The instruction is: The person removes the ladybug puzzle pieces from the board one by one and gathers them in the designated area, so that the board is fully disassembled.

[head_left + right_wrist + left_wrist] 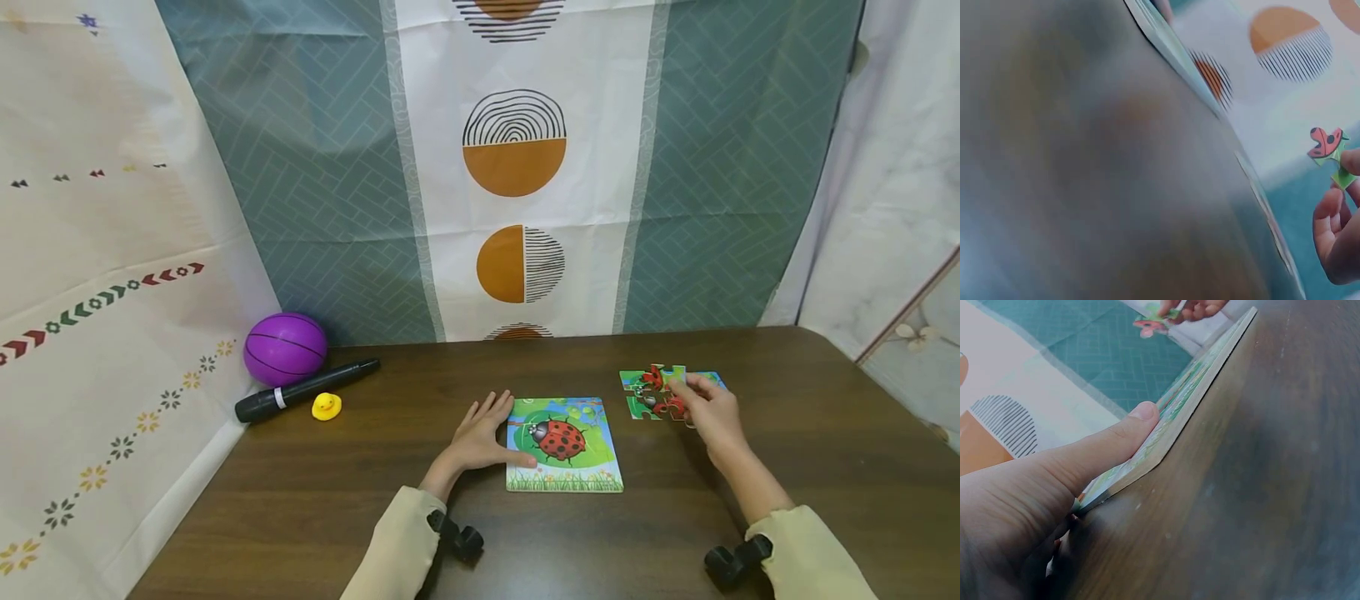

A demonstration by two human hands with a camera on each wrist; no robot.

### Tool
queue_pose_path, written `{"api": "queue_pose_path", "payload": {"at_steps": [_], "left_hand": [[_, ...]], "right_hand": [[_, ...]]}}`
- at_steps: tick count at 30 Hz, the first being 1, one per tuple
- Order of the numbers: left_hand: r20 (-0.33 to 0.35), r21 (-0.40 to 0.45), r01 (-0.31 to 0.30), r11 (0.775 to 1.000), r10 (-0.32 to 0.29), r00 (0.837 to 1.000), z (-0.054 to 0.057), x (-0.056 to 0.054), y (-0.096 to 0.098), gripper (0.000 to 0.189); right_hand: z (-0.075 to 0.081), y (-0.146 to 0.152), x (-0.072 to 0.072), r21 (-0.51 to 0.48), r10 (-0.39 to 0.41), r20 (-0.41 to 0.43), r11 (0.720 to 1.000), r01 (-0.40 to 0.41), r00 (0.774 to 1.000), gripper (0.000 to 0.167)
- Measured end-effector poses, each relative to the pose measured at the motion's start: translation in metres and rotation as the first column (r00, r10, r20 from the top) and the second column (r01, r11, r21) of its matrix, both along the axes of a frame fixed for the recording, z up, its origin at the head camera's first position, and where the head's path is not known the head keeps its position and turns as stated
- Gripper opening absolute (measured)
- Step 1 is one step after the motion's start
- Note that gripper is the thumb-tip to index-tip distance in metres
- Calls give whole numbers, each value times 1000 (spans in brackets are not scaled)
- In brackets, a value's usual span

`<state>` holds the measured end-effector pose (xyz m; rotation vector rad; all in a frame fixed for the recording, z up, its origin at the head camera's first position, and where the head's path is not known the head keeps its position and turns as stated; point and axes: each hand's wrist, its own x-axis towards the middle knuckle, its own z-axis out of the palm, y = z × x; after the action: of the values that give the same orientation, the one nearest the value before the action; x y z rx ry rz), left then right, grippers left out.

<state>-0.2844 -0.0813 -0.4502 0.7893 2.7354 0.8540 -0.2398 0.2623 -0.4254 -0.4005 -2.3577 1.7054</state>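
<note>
A square puzzle board (588, 467) with a ladybug picture lies flat on the table. My left hand (474, 442) rests at its left side, fingers spread and straight on the table, thumb lying over the board's lower left part. In the left wrist view the thumb (1129, 428) presses on the board's top face near a corner. To the right, my right hand (716, 414) pinches a puzzle piece (1327, 144), red with black spots and green, between thumb and fingers. Several loose puzzle pieces (636, 381) lie beneath and beside that hand, partly hidden by it.
On the left of the brown table (420, 375) sit a purple ball (285, 350), a thick black marker (315, 387) and a small yellow rubber duck (326, 407). A patterned curtain (337, 167) hangs behind the table's back edge.
</note>
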Motion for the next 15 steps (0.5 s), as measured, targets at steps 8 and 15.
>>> {"api": "queue_pose_path", "payload": {"at_steps": [8, 15], "left_hand": [[-2, -15, -2, 1000, 2, 1000, 0, 0, 0, 110], [-1, -11, -2, 1000, 2, 1000, 0, 0, 0, 110]], "right_hand": [[-8, 57, 1, 23, -87, 62, 996, 85, 994, 56], [-17, 79, 1, 74, -40, 91, 997, 34, 995, 65]]}}
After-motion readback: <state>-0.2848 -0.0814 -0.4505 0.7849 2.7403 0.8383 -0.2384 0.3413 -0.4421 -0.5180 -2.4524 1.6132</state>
